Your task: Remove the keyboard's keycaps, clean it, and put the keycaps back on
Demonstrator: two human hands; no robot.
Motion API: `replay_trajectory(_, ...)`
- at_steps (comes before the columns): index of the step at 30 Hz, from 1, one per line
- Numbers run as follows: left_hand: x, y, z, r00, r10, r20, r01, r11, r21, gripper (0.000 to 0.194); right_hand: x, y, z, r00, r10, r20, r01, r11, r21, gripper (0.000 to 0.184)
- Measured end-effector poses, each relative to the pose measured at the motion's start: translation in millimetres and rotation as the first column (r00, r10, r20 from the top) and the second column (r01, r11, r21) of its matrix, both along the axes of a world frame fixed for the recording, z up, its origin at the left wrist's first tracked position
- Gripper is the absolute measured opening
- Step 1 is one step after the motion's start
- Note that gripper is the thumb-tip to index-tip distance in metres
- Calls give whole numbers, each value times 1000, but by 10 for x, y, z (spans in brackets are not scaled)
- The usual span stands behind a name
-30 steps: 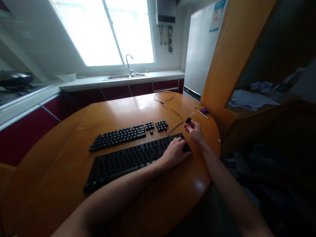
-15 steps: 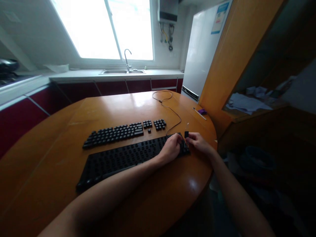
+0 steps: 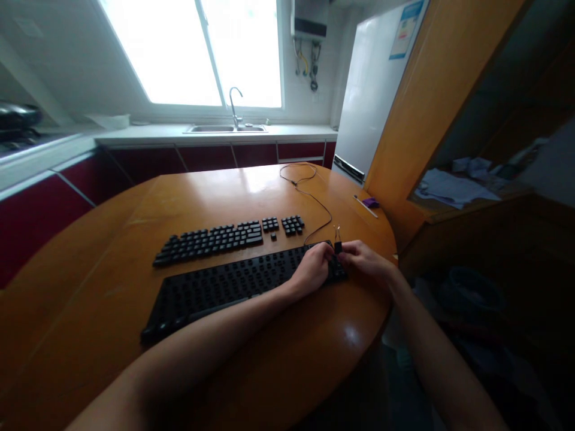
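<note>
A black keyboard base (image 3: pixel 224 287) with its keys off lies across the round wooden table (image 3: pixel 135 227). My left hand (image 3: pixel 314 267) rests curled on the base's right end. My right hand (image 3: pixel 366 258) is closed in a pinch on a small black keycap puller (image 3: pixel 338 244) with wire prongs, held at the base's far right corner, touching my left fingers. Rows of removed black keycaps (image 3: pixel 211 240) lie laid out behind the base, with two smaller clusters (image 3: pixel 293 225) to their right.
The keyboard's cable (image 3: pixel 309 194) loops toward the table's far edge. A purple item and a thin stick (image 3: pixel 369 204) lie at the right rim. A wooden cabinet (image 3: pixel 431 108) stands right, a fridge (image 3: pixel 363 96) behind it, a sink counter (image 3: pixel 224 129) under the window.
My right hand came down from beyond the keyboard's corner with the puller and now meets my left hand at the right end. The left hand curled slightly.
</note>
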State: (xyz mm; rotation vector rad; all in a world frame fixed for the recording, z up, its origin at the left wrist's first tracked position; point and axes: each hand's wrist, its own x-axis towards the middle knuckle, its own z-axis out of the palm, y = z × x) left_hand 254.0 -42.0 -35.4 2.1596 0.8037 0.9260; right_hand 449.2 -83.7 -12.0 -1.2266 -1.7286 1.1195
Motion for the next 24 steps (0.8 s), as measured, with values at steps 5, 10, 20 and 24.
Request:
replay_trajectory(5, -4, 7, -9, 1000, 12, -14, -12, 1000, -17, 28, 64, -73, -31, 998, 35, 52, -38, 998, 50, 24)
replay_trajectory(10, 4, 8, -16, 1000, 15, 0, -15, 1000, -18, 30, 90, -148, -57, 997, 54, 61, -59, 995, 86, 25)
replay_trajectory(20, 5, 1, 3, 1000, 0, -6, 0, 1000, -5, 29, -25, -345, -21, 971, -121, 208, 58, 956, 286, 17)
replay_trajectory(24, -2, -1, 6, 999, -31, -23, 31, 1000, 2, 29, -69, -300, -113, 969, -150, 195, 78, 939, 335, 20)
